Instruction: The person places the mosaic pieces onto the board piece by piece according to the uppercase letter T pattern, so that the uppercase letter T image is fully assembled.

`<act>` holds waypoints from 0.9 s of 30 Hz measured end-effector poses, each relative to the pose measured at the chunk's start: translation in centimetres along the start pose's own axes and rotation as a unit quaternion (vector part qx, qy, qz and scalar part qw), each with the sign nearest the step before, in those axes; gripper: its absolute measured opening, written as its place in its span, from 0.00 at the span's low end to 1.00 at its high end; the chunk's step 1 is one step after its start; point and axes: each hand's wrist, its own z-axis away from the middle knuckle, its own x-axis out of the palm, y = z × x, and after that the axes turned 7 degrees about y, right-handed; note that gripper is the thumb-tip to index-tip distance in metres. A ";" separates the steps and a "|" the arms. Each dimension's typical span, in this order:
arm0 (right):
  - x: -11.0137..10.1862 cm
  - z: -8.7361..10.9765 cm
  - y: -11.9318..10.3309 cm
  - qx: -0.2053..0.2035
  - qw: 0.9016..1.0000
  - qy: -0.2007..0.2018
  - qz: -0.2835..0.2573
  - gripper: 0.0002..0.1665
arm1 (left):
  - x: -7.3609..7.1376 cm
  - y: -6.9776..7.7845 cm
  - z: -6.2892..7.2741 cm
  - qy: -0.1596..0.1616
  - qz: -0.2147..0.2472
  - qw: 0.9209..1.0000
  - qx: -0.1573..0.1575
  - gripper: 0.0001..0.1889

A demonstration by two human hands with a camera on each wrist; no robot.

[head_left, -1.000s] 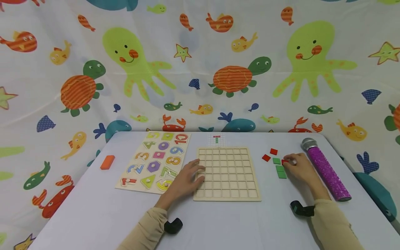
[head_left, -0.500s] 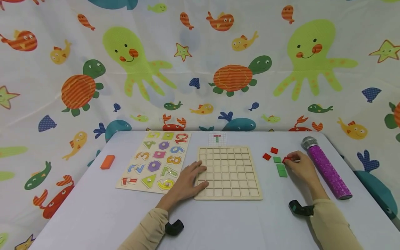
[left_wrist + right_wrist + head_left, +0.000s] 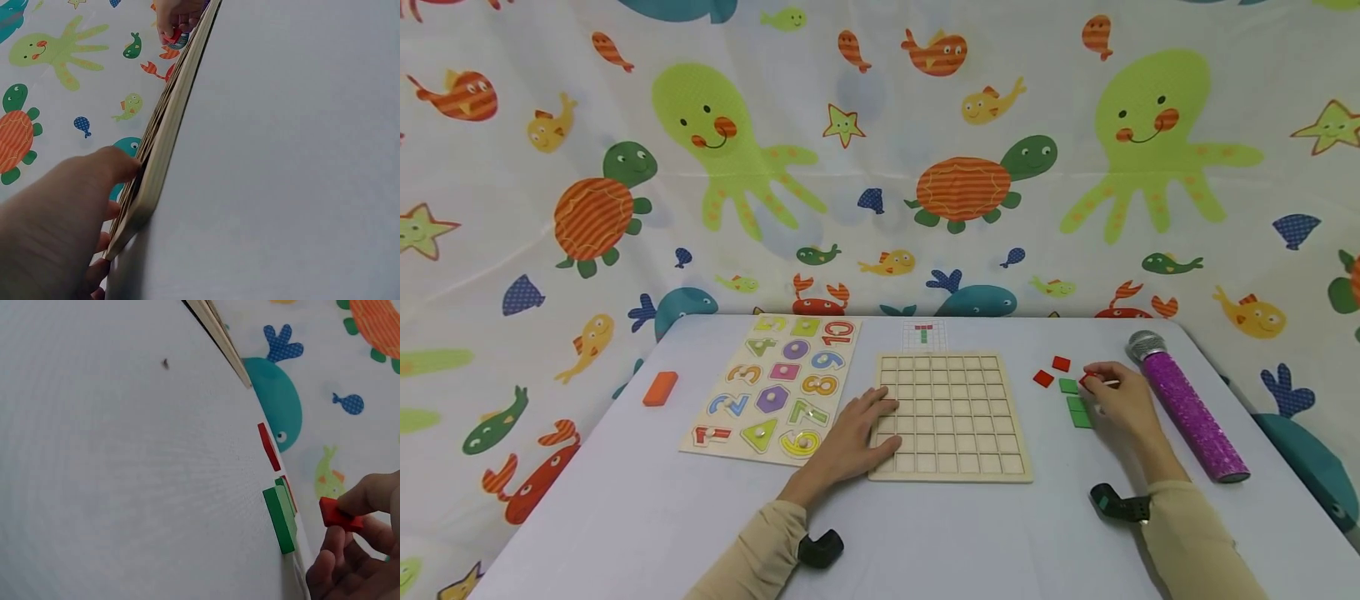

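Observation:
My right hand (image 3: pixel 1125 404) pinches a red square tile (image 3: pixel 339 515) between thumb and fingers, just above the table in the right wrist view. Beside it lie two red tiles (image 3: pixel 1043 378) and several green tiles (image 3: pixel 1078 412). Left of these tiles is a wooden grid board (image 3: pixel 951 417) with rows of bare square cells. My left hand (image 3: pixel 848 442) rests at the board's left edge, fingers spread and relaxed, thumb (image 3: pixel 119 164) on the rim in the left wrist view. Behind the board lies a small card (image 3: pixel 924 335) printed with a red and green T shape on a grid.
A wooden number and shape puzzle (image 3: pixel 775 392) lies left of the board, with an orange block (image 3: pixel 660 389) farther left. A purple glittery microphone (image 3: pixel 1197 417) lies right of my right hand. A sea-animal curtain (image 3: pixel 850 183) hangs behind the white table.
My right hand has lifted slightly with the red tile in its fingers. My left hand has settled a little farther onto the board's edge, and the head view has shifted slightly.

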 end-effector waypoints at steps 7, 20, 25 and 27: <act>0.6 0.2 -1.0 0.009 0.999 -0.010 -0.030 0.25 | 0.1 0.0 0.1 0.004 -0.003 1.000 0.000 0.29; 2.4 0.3 -2.6 -0.049 0.998 -0.026 -0.035 0.22 | 0.2 0.2 0.4 0.019 -0.012 1.000 0.009 0.28; 3.0 0.3 -3.3 -0.069 0.996 -0.034 -0.041 0.22 | 0.3 0.4 0.4 0.019 -0.017 1.000 0.011 0.28; 3.2 0.3 -3.6 -0.068 0.996 -0.041 -0.049 0.22 | 0.4 0.4 0.4 0.019 -0.017 1.000 0.009 0.28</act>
